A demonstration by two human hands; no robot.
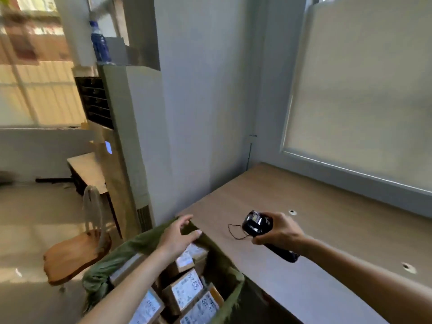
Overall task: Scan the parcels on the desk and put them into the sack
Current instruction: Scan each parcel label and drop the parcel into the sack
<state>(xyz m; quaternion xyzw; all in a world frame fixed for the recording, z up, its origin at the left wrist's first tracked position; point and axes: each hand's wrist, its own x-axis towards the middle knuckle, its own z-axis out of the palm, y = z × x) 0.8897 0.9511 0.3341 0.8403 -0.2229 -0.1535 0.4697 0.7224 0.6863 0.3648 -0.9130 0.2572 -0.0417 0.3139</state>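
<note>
Desk [304,218] spans right beneath a blinded window [364,90]. Left hand [177,237] pinches the green sack [219,253] rim; labelled parcels [187,288] fill it. Right hand [278,232] grips the scanner [257,224].

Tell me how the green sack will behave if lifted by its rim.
The green sack is likely floppy: its rim folds where the left hand grips it. Probably heavy, since several parcels fill it. It would likely sag without support.

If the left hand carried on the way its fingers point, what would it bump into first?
Probably the desk: the left hand grips the green sack's rim, fingers aimed toward the tabletop edge just beyond. Depth is hard to judge.
</note>
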